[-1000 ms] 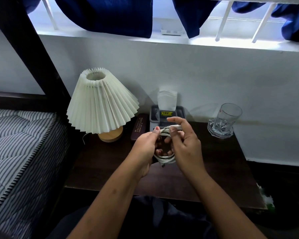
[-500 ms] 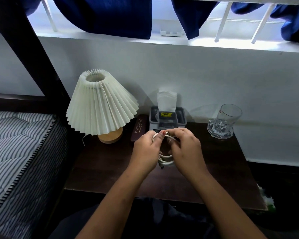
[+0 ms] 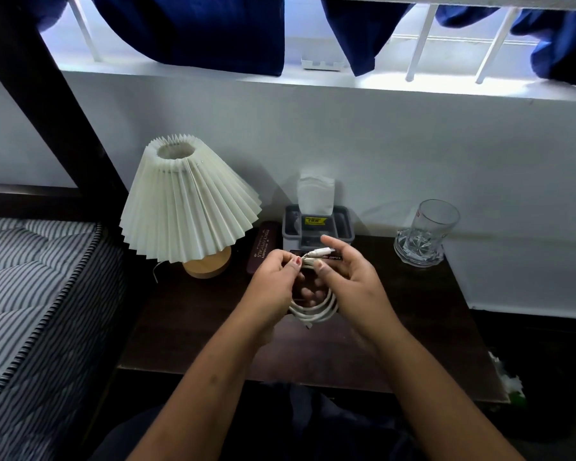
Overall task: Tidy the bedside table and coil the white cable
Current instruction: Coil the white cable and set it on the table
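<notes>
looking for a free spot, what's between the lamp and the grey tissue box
A dark maroon case lies between lamp and tissue box, head view.

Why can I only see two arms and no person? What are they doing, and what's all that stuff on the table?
There is no machine here. The camera sits on a person's head and looks down, so you see only their own arms. The left hand and the right hand both hold a white cable, wound into loops, just above the dark bedside table. One plug end pokes out at the top by the fingers. On the table stand a lamp with a pleated shade, a dark case, a grey box with a tissue sticking up, and a clear glass. A striped mattress lies to the left.
</notes>
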`<state>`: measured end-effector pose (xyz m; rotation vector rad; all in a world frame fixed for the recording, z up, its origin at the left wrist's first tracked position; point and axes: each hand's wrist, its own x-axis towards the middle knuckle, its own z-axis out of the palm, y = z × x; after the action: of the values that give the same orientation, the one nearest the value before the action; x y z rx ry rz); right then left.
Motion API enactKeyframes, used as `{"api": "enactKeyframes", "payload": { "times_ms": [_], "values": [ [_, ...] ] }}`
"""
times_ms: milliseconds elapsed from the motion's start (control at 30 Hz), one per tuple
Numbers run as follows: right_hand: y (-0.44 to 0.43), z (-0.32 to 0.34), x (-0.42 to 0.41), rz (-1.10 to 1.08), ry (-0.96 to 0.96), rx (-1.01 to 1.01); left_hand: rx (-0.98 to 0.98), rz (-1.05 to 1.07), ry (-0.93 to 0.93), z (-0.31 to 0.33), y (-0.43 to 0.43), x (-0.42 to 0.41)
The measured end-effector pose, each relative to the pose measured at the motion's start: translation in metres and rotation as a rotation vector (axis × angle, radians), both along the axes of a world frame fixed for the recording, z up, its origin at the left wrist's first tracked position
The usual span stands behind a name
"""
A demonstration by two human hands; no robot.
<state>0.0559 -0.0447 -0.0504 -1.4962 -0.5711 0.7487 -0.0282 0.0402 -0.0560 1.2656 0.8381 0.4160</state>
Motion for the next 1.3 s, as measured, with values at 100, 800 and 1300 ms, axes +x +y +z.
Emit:
{"api": "enactKeyframes", "payload": {
  "times_ms": [100,800,1300],
  "values": [
    [-0.002,0.006,0.004,0.048,0.286,0.09,-0.069,-0.027,-0.023,0.004,0.001,-0.003],
    [-0.004,0.008,0.019,0.183,0.28,0.114,-0.153,0.013,-0.173,0.012,-0.002,-0.001],
    [0.0,0.0,0.012,-0.024,-0.054,0.091,-0.035,0.088,-0.183,0.011,-0.008,0.003]
  ]
}}
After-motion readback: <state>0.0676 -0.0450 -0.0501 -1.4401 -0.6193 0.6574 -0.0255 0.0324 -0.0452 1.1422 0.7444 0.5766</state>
